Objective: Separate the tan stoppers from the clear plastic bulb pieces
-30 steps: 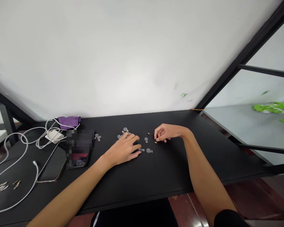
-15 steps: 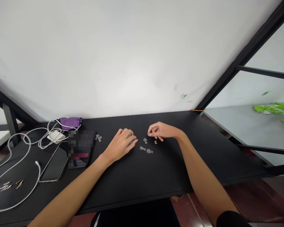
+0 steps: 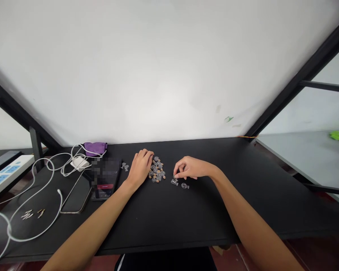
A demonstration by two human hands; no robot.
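My left hand (image 3: 141, 163) rests on the black table with its fingers stretched out, along the left side of a pile of tiny clear glass bottles (image 3: 159, 174) with cork stoppers. It holds nothing that I can see. To the right of the pile, my right hand (image 3: 186, 168) is bent down, thumb and forefinger pinched on a small glass bottle (image 3: 175, 178), mostly hidden under the fingertips. Just in front of it lie a slim glass bottle (image 3: 174, 182) and a round glass bottle (image 3: 185, 186), both on their sides and without visible corks.
A few more clear bottles (image 3: 125, 166) lie near a phone (image 3: 106, 180) on the left. Farther left are another phone (image 3: 77, 194), a white cable (image 3: 52, 231), a purple cloth (image 3: 95, 148) and small slim pieces (image 3: 27, 215). A white wall stands behind.
My left hand has drawn back leftward, uncovering the bottle pile. My right hand has moved down and left onto a bottle. The camera view has shifted left.
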